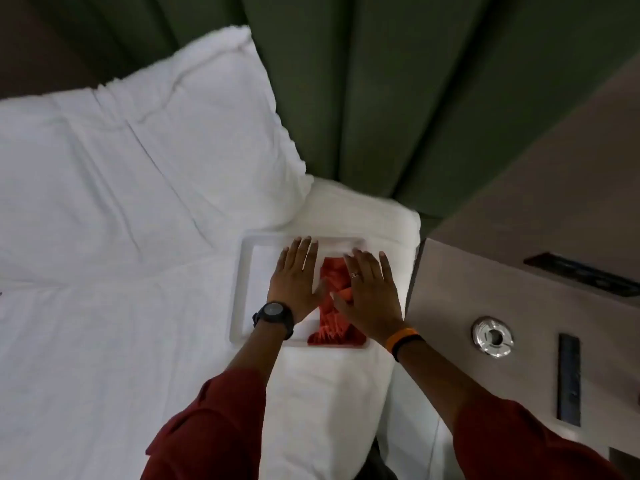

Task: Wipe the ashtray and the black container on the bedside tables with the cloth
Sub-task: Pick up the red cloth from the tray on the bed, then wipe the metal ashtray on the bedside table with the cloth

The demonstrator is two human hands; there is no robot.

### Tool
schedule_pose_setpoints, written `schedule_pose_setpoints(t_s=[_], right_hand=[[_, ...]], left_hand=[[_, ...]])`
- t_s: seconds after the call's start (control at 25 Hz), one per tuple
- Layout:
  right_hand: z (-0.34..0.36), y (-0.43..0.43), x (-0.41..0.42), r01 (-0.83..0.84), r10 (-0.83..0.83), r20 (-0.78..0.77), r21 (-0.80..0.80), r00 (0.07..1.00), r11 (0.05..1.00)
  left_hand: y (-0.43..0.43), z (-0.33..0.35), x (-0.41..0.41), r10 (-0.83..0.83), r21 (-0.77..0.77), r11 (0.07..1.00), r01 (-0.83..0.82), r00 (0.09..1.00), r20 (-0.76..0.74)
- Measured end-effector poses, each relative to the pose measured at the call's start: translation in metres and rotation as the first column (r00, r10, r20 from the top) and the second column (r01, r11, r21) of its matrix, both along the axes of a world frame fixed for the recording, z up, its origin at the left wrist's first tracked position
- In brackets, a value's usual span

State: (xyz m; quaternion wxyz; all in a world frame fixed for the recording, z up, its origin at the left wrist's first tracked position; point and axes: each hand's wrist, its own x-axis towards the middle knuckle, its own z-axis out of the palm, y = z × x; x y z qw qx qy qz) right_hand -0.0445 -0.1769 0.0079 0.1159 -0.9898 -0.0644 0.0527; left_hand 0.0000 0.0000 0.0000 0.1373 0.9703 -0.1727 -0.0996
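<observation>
A red cloth (pixel 334 327) lies folded in a white tray (pixel 242 292) on the bed. My left hand (pixel 297 277) rests flat on the tray just left of the cloth, fingers spread. Partly over the cloth's right edge, my right hand (pixel 369 292) lies flat with open fingers and a ring. A round silver ashtray (pixel 492 337) sits on the bedside table (pixel 457 278) to the right. A long black container (pixel 568 379) lies right of the ashtray.
White pillows (pixel 166 140) and bedding fill the left. A green padded headboard (pixel 363 98) stands behind. Another black panel (pixel 581 273) sits at the back of the bedside table.
</observation>
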Motion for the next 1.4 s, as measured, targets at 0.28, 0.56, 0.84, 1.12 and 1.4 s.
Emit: schedule_pose_setpoints(t_s=[0.28, 0.56, 0.84, 1.12, 1.4], right_hand=[[-0.051, 0.015, 0.007, -0.092, 0.093, -0.004, -0.174, 0.996, 0.98], [-0.063, 0.013, 0.004, -0.092, 0.088, 0.221, 0.009, 0.971, 0.996], [0.014, -0.036, -0.052, 0.193, -0.344, 0.183, 0.553, 0.921, 0.81], [0.024, -0.196, -0.153, 0.503, -0.563, -0.173, 0.698, 0.808, 0.509], [-0.117, -0.35, -0.214, 0.701, -0.618, -0.343, 0.458, 0.707, 0.547]], left_hand=[[0.005, -0.053, -0.009, 0.042, 0.08, 0.996, -0.036, 0.997, -0.07], [-0.002, -0.045, -0.014, 0.043, 0.123, 0.992, -0.038, 0.998, -0.041], [-0.048, 0.024, -0.04, 0.065, -0.043, 0.997, -0.06, 0.988, 0.138], [-0.205, 0.013, -0.099, -0.183, -0.206, 0.954, 0.217, 0.968, 0.175], [-0.337, -0.149, -0.15, -0.351, -0.201, 0.919, 0.339, 0.936, -0.025]])
